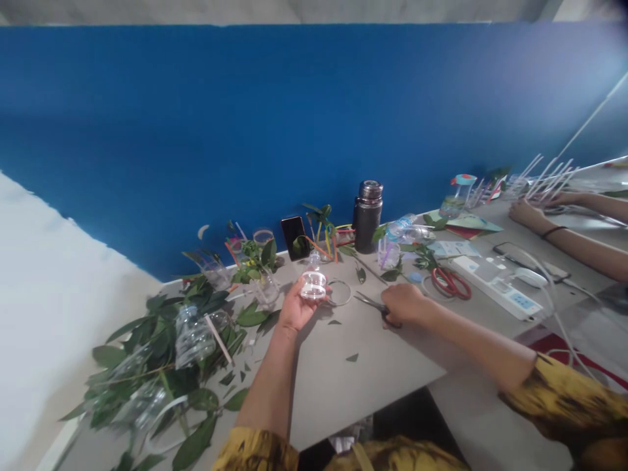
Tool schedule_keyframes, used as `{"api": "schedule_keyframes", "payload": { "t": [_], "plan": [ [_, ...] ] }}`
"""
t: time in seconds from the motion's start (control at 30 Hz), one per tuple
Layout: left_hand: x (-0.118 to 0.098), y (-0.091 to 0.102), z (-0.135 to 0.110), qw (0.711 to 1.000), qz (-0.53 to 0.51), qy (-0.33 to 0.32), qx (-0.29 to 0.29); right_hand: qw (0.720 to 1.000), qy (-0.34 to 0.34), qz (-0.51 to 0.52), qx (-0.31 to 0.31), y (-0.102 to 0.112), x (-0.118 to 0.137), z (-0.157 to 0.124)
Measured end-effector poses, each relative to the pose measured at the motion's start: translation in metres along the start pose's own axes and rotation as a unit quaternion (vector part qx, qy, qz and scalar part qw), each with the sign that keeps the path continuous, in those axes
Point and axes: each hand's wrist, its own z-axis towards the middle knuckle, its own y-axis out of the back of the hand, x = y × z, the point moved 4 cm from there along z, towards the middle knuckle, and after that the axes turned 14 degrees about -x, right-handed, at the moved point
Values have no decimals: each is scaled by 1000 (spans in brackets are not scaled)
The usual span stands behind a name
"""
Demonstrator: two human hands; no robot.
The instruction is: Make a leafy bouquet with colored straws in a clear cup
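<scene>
My left hand (296, 309) is closed around the cut-off top of a clear plastic bottle (313, 285), its neck pointing up and away. Over the grey table to the right, my right hand (406, 305) grips dark-handled scissors (371, 301), their blades aimed left toward the bottle top. Between the two lies a thin pale ring (339, 294), close to my left fingers. Small cut leaf pieces (352, 358) are scattered on the tabletop below.
Leafy branches (196, 392) and crumpled clear plastic (193, 337) pile up at left. A phone (295, 238) and dark flask (369, 217) stand along the blue wall. Red-handled scissors (451, 282) and a power strip (500, 284) lie at right, near another person's hands (527, 214).
</scene>
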Motion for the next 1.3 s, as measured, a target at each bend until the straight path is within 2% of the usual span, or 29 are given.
{"api": "schedule_keyframes", "payload": {
  "t": [0.17,0.23,0.37,0.47,0.53,0.6,0.73,0.83,0.93,1.07,1.13,1.2,1.23,1.3],
  "plan": [
    [1,-3,-4,999,37,-27,26,998,32,42,31,1,-5,22],
    [-1,-5,-4,998,49,-41,30,995,35,66,68,1,-9,27],
    [-3,-5,-1,996,49,-68,23,982,-4,119,144,0,-21,27],
    [-3,-4,0,995,53,-84,19,987,6,126,94,0,-24,23],
    [-1,-4,1,992,71,-104,-6,994,31,103,30,-1,-24,20],
    [0,-4,0,985,99,-137,-38,996,51,69,-10,-4,-22,15],
    [-1,-11,-6,954,183,-218,-94,996,89,31,-5,-4,-21,5],
    [-3,-18,-13,923,245,-272,-117,992,111,56,18,0,-25,-1],
    [-5,-20,-17,901,278,-307,-128,991,101,82,17,-2,-33,-3],
    [-7,-17,-18,872,306,-349,-154,992,85,90,-10,-7,-40,-5],
    [-7,-18,-18,860,317,-369,-153,988,71,122,-59,-1,-37,-3],
    [-6,-20,-18,851,331,-380,-148,969,49,207,-129,9,-27,4],
    [-4,-22,-18,846,340,-383,-147,947,43,276,-161,13,-19,10],
    [-1,-25,-19,834,361,-390,-148,872,31,446,-199,16,4,28]
  ]
}}
